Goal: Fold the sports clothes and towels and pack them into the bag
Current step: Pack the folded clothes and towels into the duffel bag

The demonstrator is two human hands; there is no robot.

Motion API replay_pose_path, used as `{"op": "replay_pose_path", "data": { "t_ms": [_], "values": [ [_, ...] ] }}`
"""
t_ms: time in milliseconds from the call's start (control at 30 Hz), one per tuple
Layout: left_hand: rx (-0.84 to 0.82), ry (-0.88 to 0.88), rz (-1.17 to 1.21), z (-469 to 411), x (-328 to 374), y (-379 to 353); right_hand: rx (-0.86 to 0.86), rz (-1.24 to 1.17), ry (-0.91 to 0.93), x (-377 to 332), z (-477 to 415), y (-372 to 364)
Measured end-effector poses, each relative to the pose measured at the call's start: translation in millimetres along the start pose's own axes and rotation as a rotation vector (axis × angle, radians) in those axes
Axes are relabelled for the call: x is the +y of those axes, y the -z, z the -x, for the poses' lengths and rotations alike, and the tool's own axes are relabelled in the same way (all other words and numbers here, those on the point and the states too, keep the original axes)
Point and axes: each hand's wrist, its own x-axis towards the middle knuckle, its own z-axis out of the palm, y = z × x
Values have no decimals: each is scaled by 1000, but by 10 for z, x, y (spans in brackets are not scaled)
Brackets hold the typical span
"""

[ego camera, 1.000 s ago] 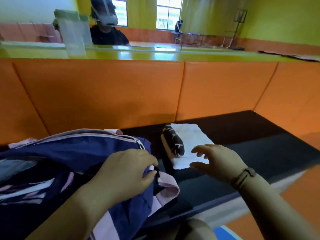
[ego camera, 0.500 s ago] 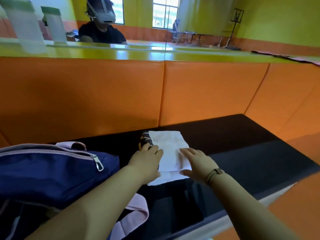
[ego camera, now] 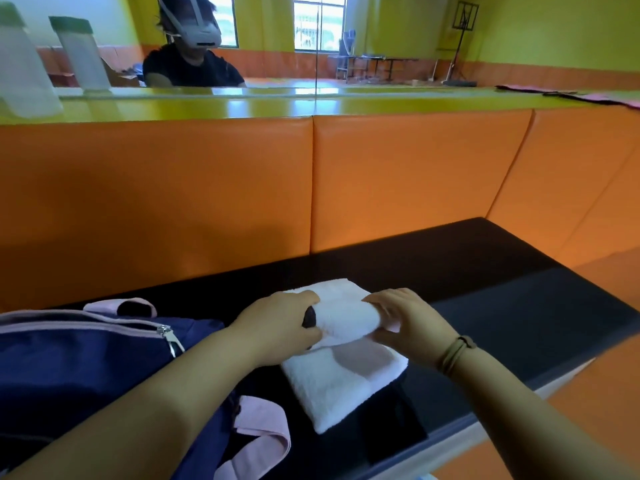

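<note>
Fluffy white towel (ego camera: 346, 382) lay flat half a second ago – now its far half is a soft rolled tube round a dark bundle (ego camera: 308, 321), left hand (ego camera: 280, 327) and right hand (ego camera: 408, 323) fingers curled round the tube ends, near the black bench (ego camera: 485, 289) front edge, just right of the navy pink-trimmed fabric bag (ego camera: 86, 358)
</note>
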Motion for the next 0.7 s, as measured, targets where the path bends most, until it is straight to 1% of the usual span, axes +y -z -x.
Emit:
{"op": "replay_pose_path", "data": {
  "t_ms": [100, 167, 267, 367, 500, 533, 600, 700],
  "values": [
    [-18, 17, 151, 144, -13, 45, -46, -50, 13, -92, 76, 158],
    [-67, 33, 185, 200, -50, -7, -112, -33, 11, -135, 118, 185],
    [-161, 45, 107, 252, -88, -145, -283, 23, -29, -192, 149, 102],
    [-213, -21, -16, 308, -76, -249, -427, 52, -71, -235, 94, 11],
    [-270, -104, -146, 423, -67, -194, -611, 208, -84, -299, -92, 19],
    [-272, -120, -167, 459, -85, -152, -633, 267, -69, -334, -137, 24],
    [-211, -169, -184, 533, -139, -38, -598, 401, 26, -425, -183, 7],
    [-48, -234, -162, 683, -266, 138, -450, 514, 250, -556, -94, -134]
  ]
}}
